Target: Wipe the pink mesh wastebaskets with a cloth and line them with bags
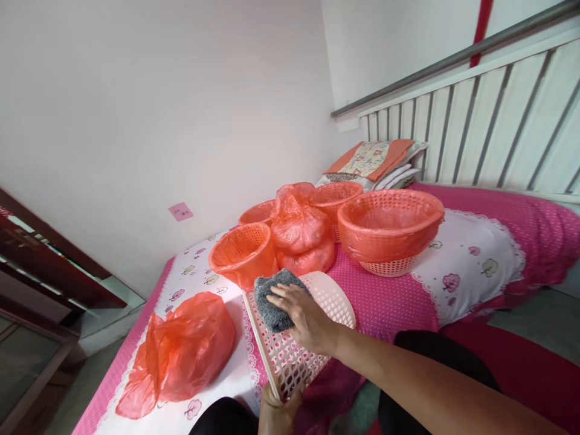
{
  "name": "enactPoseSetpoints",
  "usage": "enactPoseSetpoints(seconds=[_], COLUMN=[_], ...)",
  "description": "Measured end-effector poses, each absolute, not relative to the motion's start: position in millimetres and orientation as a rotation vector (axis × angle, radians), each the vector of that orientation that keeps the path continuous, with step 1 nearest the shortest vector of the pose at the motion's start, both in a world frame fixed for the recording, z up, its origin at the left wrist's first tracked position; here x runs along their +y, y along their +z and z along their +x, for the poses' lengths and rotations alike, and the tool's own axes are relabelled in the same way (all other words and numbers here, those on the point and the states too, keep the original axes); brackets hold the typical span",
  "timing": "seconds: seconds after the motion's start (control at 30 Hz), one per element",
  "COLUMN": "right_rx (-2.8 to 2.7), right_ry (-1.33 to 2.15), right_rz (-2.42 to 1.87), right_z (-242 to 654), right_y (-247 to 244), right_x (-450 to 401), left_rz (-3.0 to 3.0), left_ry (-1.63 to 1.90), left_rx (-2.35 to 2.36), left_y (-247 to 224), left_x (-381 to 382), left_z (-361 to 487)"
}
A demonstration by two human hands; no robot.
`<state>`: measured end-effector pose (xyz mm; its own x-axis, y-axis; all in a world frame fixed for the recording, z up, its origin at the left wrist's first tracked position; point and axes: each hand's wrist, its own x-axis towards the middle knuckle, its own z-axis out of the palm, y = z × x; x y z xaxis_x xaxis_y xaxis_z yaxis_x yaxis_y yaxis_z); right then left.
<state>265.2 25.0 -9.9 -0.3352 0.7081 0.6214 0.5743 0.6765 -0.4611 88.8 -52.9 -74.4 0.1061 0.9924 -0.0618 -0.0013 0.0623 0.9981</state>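
Note:
A pale plastic basket (pixel 333 296) with a lattice of holes lies tilted on its side near the bed's front edge. My left hand (pixel 277 414) grips its rim at the bottom of the view, fingers wrapped round it. On the basket's side my right hand (pixel 301 317) presses a grey fuzzy cloth (pixel 274 299), its fingers over the cloth. Just behind stand an orange-lined basket (pixel 240 254) and a filled orange plastic bag (pixel 301 232).
More orange-lined baskets (pixel 390 226) stand behind and to the right. Another orange bag (pixel 194 347) lies at the left on the patterned bedspread (pixel 217 281). Folded bedding (pixel 374 160) is stacked by the white headboard (pixel 475 121). A pink note is on the wall.

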Motion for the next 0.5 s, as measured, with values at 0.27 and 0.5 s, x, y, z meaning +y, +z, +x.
enactPoseSetpoints(seconds=[0.27, 0.5], right_rx=[-2.161, -2.230], right_ry=[0.240, 0.193], right_rz=[-0.884, -0.856], right_z=[256, 258], right_y=[-2, -6], right_x=[6, -1], left_rz=[1.083, 1.224], left_ry=[1.137, 1.036], left_rx=[1.036, 1.097], left_y=[-66, -48], left_x=[-44, -23], left_z=[92, 81])
